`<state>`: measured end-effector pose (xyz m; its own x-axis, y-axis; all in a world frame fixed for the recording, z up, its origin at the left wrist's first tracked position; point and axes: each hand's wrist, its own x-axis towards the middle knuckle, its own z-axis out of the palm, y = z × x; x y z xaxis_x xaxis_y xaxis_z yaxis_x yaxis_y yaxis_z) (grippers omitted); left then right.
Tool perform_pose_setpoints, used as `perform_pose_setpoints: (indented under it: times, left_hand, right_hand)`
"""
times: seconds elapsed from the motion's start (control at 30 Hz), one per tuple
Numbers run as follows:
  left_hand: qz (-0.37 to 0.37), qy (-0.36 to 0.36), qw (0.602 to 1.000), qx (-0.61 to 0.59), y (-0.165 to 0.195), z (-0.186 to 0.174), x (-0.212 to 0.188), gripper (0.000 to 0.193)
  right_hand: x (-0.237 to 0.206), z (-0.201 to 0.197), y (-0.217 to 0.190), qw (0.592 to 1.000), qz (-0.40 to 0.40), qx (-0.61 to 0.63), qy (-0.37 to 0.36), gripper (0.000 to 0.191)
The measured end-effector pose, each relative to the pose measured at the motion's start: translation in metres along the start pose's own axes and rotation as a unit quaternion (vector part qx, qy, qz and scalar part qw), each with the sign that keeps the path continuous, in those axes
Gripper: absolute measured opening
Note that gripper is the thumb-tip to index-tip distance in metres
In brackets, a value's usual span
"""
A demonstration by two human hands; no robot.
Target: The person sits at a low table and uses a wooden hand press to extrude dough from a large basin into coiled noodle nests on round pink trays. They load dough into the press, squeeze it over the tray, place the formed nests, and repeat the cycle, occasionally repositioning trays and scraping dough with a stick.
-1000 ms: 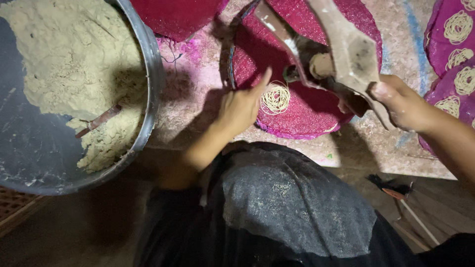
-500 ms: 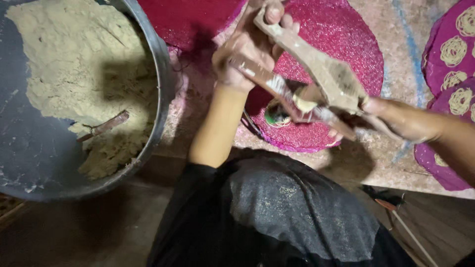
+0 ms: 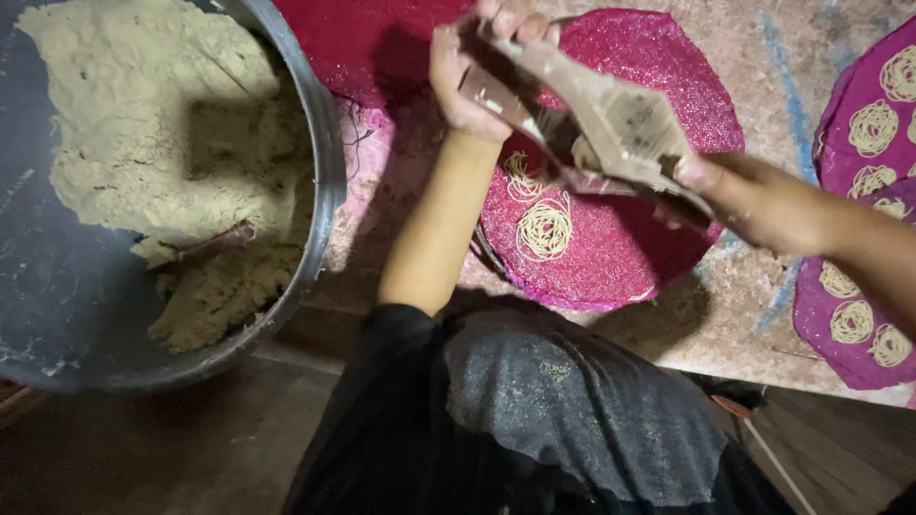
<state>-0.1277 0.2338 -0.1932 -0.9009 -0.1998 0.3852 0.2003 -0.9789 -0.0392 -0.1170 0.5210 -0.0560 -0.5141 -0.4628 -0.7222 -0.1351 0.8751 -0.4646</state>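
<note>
1. Left hand (image 3: 474, 72): raised over the far edge of the mat, fingers wrapped tightly around the far handle end of the press.
2. Right hand (image 3: 754, 195): at the right, closed firmly around the near handle end of the same press.
3. Worn wooden hand press with two long handles (image 3: 611, 124): held between both hands above the mat, tilted, its pale dough-smeared body at the centre; thin strands hang from its underside.
4. Round magenta woven mat (image 3: 658, 248): lies on the floor directly under the press.
5. Coils of thin pale noodle strands (image 3: 546, 227): two lie on the mat, just below the press, one beside the other.
6. Large round grey metal basin (image 3: 329, 181): at the left, well apart from the press, holding a mound of beige dough (image 3: 162, 114) with a dark stick-like piece lying in it.
7. Purple mats with finished noodle coils (image 3: 863, 324): at the right edge, beyond the right forearm.
8. Dark grey garment (image 3: 572, 410): covers the person's lap, in the foreground.
</note>
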Motion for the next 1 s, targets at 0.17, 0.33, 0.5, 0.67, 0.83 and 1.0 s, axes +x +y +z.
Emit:
perform_pose_setpoints:
  times: [0.17, 0.33, 0.5, 0.67, 0.83, 1.0]
  left_hand:
    - [0.024, -0.074, 0.996, 0.037, 0.021, 0.008, 0.018, 0.037]
    - [-0.017, -0.029, 0.999, 0.009, 0.019, 0.02, 0.003, 0.034]
    - [0.068, -0.091, 0.991, 0.071, -0.003, 0.013, 0.02, 0.043]
    - [-0.073, 0.018, 0.997, 0.022, 0.022, -0.004, 0.018, 0.052]
    - [-0.312, 0.194, 0.866, 0.338, 0.021, -0.021, -0.018, 0.055]
    - [-0.349, 0.174, 0.738, 0.55, 0.023, -0.027, -0.06, 0.049]
  right_hand:
    - [0.008, 0.005, -0.009, 0.999, -0.016, 0.016, 0.049, 0.087]
    - [0.003, 0.009, -0.008, 0.999, -0.002, 0.034, -0.013, 0.086]
    - [0.003, -0.011, -0.002, 0.997, 0.005, -0.009, 0.077, 0.079]
    - [0.011, -0.007, -0.004, 0.991, -0.092, 0.047, 0.079, 0.078]
    - [0.01, -0.008, 0.002, 0.986, -0.117, 0.097, 0.069, 0.068]
    - [0.028, 0.002, 0.02, 0.968, -0.166, 0.168, 0.079, 0.067]
